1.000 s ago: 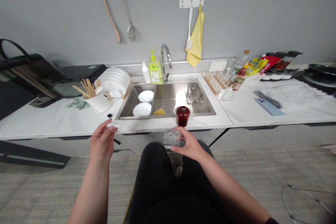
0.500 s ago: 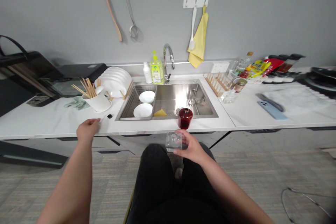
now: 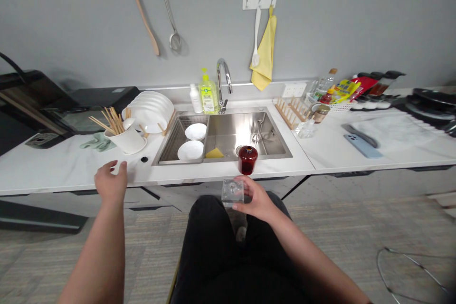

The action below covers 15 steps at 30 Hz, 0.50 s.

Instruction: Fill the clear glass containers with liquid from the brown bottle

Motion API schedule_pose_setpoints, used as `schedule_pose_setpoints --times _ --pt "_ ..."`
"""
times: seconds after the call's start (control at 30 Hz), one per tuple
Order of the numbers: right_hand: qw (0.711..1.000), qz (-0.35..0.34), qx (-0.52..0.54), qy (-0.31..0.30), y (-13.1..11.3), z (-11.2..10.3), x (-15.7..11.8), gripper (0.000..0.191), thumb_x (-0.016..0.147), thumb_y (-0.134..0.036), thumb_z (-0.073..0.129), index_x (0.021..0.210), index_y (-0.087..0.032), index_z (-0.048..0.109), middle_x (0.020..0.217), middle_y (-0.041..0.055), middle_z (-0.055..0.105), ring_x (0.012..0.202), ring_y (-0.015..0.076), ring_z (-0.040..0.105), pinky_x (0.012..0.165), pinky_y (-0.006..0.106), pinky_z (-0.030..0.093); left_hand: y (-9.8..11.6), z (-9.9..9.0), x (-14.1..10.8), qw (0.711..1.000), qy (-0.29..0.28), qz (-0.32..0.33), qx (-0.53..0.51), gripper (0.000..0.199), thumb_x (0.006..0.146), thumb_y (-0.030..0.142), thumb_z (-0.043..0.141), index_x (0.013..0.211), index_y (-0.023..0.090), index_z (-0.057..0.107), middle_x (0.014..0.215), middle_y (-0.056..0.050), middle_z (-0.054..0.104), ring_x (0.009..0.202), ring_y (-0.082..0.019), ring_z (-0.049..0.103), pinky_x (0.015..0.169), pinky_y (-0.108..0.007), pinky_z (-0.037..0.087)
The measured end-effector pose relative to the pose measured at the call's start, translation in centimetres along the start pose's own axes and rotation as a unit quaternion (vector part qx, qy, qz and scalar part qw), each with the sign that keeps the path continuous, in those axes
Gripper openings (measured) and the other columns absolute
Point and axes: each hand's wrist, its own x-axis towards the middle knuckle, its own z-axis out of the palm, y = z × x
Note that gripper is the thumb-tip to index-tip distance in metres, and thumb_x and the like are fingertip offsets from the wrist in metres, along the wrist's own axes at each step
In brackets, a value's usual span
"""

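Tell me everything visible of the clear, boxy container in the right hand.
The clear, boxy container looks like glass or hard plastic, with a small round feature, perhaps its opening, on the upper face. The right hand grips it by one side, seemingly upright, in front of the white, marbled counter. Any contents are unclear.

Clear box (image 3: 232, 192), dark red bottle (image 3: 247, 161) at lower centre; yellow cloth (image 3: 264, 54) upper centre; grey-veined white table (image 3: 64, 166).

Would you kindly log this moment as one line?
Left hand: open near counter | right hand: holding clear square container | red bottle: upright before sink
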Motion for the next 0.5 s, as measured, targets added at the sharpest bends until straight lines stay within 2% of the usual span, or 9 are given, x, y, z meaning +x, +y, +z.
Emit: schedule_pose_setpoints --times 0.07,0.1,0.17,0.23,0.27,0.3,0.33,0.4,0.5 --pt "1.0 -0.009 -0.001 -0.002 -0.3 0.2 0.0 0.077 0.078 -0.045 0.103 0.144 -0.03 0.066 0.145 0.0107 0.073 0.121 0.0316 0.079 0.112 0.053 0.065 2.7 -0.6 -4.2 0.994 0.039 0.06 -0.086 0.037 0.09 0.048 0.077 0.116 0.022 0.074 0.117 -0.009 0.075 0.113 -0.032 0.069 0.107 -0.053 0.058" --pt "1.0 -0.018 -0.005 -0.001 -0.4 0.4 0.0 0.078 0.078 -0.046 0.104 0.145 -0.031 0.066 0.15 0.0116 0.07 0.127 0.0328 0.077 0.112 0.052 0.065 4.5 -0.9 -7.1 0.984 0.014 0.078 -0.157 0.04 0.094 0.05 0.074 0.123 0.021 0.073 0.127 -0.011 0.075 0.119 -0.032 0.071 0.106 -0.052 0.06" --pt "0.999 -0.036 -0.016 -0.003 -0.9 0.7 0.0 0.08 0.078 -0.046 0.104 0.147 -0.033 0.067 0.161 0.0126 0.062 0.14 0.0351 0.07 0.113 0.051 0.065 8.2 -1.1 -13.7 0.94 -0.129 0.117 -0.294 0.044 0.094 0.051 0.079 0.127 0.022 0.073 0.131 -0.013 0.077 0.124 -0.033 0.074 0.109 -0.052 0.061" --pt "0.998 -0.047 -0.025 -0.011 -1.4 0.9 0.0 0.08 0.078 -0.046 0.104 0.148 -0.034 0.067 0.166 0.0126 0.055 0.147 0.0358 0.066 0.112 0.049 0.065 11.5 -1.1 -20.3 0.838 -0.341 0.137 -0.403 0.066 0.091 0.049 0.087 0.149 0.027 0.067 0.154 -0.016 0.07 0.143 -0.037 0.069 0.118 -0.055 0.059" --pt "0.998 -0.05 -0.027 -0.018 -1.6 1.0 0.1 0.08 0.078 -0.046 0.105 0.148 -0.035 0.067 0.167 0.0125 0.054 0.148 0.0356 0.065 0.112 0.048 0.065 12.8 -1.0 -23.1 0.786 -0.414 0.132 -0.441 0.079 0.09 0.047 0.09 0.16 0.03 0.06 0.165 -0.017 0.064 0.152 -0.039 0.064 0.122 -0.057 0.058" --pt "0.998 -0.051 -0.025 -0.026 -1.8 1.1 0.2 0.081 0.078 -0.047 0.105 0.148 -0.035 0.066 0.167 0.0125 0.053 0.148 0.0354 0.066 0.112 0.048 0.066 13.8 -0.8 -25.4 0.748 -0.463 0.122 -0.46 0.088 0.088 0.044 0.093 0.167 0.032 0.054 0.172 -0.018 0.058 0.159 -0.04 0.059 0.126 -0.057 0.055" --pt "0.998 -0.052 -0.02 -0.033 -1.9 1.2 0.2 0.081 0.078 -0.047 0.105 0.149 -0.035 0.066 0.168 0.0127 0.052 0.148 0.0354 0.065 0.112 0.048 0.066 14.6 -0.6 -27.2 0.729 -0.488 0.105 -0.468 0.094 0.086 0.042 0.096 0.169 0.033 0.051 0.174 -0.018 0.056 0.16 -0.04 0.057 0.128 -0.058 0.054" --pt "0.998 -0.051 -0.008 -0.044 -1.9 1.4 0.4 0.082 0.079 -0.047 0.105 0.15 -0.034 0.065 0.17 0.0133 0.051 0.149 0.0357 0.065 0.114 0.049 0.065 15.4 -0.2 -29.2 0.725 -0.493 0.066 -0.476 0.098 0.083 0.039 0.1 0.169 0.032 0.051 0.172 -0.018 0.059 0.157 -0.04 0.061 0.129 -0.058 0.053" --pt "0.997 -0.046 -0.002 -0.058 -1.7 1.7 0.5 0.086 0.08 -0.049 0.104 0.154 -0.033 0.064 0.173 0.0143 0.05 0.151 0.0361 0.065 0.117 0.051 0.063 15.4 0.3 -29.4 0.735 -0.482 0.027 -0.477 0.096 0.079 0.038 0.103 0.162 0.028 0.057 0.162 -0.018 0.067 0.149 -0.04 0.069 0.127 -0.059 0.056"
